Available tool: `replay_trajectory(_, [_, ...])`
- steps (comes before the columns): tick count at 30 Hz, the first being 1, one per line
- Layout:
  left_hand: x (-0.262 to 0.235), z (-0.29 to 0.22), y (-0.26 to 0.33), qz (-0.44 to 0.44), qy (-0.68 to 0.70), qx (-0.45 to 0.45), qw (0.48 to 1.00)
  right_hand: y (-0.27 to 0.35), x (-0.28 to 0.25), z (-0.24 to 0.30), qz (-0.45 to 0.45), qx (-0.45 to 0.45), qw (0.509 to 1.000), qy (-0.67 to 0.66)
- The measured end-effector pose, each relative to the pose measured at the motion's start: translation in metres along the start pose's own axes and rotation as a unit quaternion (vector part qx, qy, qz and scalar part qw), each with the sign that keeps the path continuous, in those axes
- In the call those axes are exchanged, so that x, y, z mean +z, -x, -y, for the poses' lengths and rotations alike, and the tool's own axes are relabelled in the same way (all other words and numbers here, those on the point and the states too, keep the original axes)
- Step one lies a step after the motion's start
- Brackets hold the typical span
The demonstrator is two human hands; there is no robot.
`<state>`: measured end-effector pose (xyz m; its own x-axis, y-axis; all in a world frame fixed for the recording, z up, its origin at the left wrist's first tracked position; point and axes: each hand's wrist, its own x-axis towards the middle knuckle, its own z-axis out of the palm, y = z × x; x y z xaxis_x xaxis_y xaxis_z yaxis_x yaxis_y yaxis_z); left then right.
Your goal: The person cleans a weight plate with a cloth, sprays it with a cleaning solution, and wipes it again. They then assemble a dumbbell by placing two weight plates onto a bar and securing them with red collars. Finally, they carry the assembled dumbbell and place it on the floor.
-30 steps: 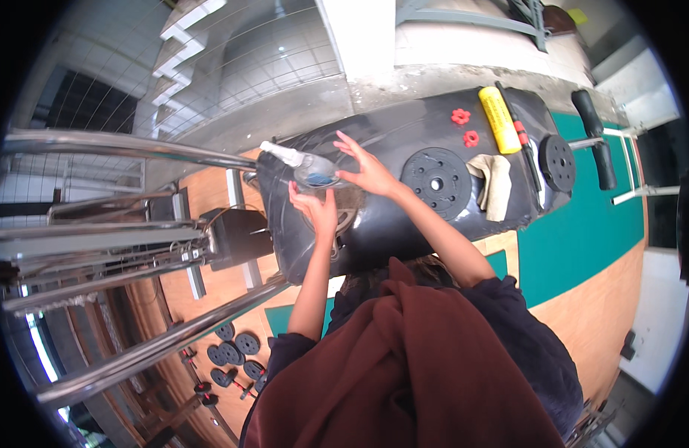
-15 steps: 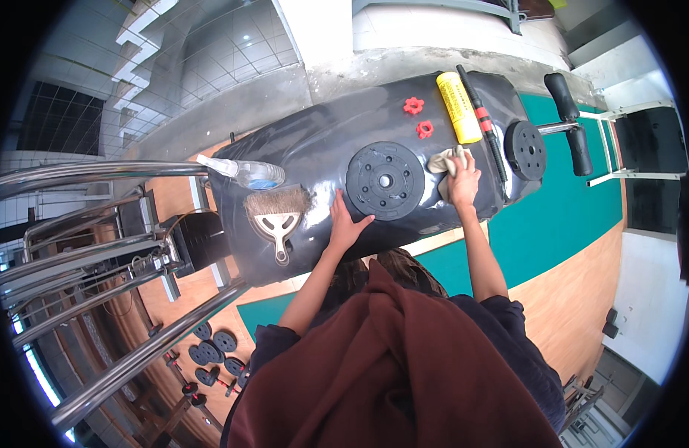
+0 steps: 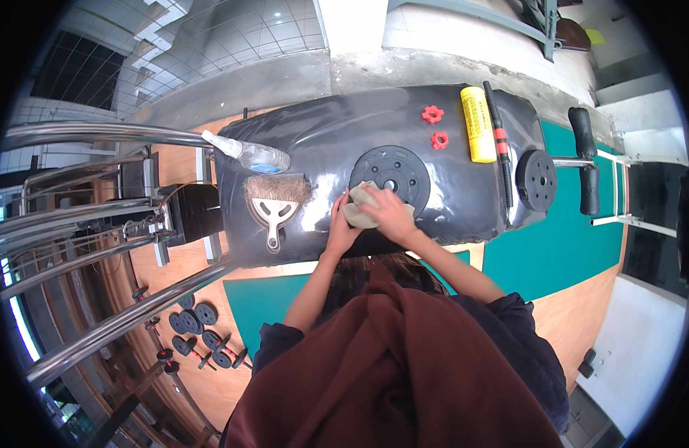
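Two round black iron weight plates (image 3: 394, 176) (image 3: 539, 180) are counted on the black sheet, with two red star-shaped plastic collar nuts (image 3: 432, 114) (image 3: 439, 140). One of each is seen besides — a yellow cylindrical can (image 3: 477, 134), a bristle hand brush (image 3: 276, 201), a clear plastic bottle (image 3: 249, 153), a pale crumpled cloth (image 3: 362, 208).

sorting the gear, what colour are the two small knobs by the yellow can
Red, both knobs, beside the yellow can; clearest in the head view.

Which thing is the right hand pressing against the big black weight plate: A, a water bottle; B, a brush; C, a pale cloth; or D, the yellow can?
C: the right hand presses a pale cloth at the edge of the weight plate.
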<state>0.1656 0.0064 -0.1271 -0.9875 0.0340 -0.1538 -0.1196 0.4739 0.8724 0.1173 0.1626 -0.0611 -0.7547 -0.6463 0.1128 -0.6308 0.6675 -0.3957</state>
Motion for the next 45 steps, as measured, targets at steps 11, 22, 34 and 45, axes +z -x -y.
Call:
replay_trajectory(11, [0.004,0.005,0.001,-0.005,-0.002,-0.008,1.000,-0.027,-0.001,-0.013,-0.001,0.121,0.992,-0.034])
replay_trajectory(22, [-0.001,-0.001,0.001,0.000,-0.038,-0.026,0.999,-0.051,-0.004,-0.035,-0.071,0.166,0.983,0.037])
replay_trajectory(34, [-0.013,0.002,0.008,0.022,-0.120,-0.006,0.993,-0.062,-0.005,-0.028,-0.056,0.120,0.991,0.014])
replay_trajectory(45, [-0.010,-0.004,0.002,-0.041,-0.034,-0.050,0.997,0.061,-0.042,-0.051,0.049,0.115,0.991,0.050])
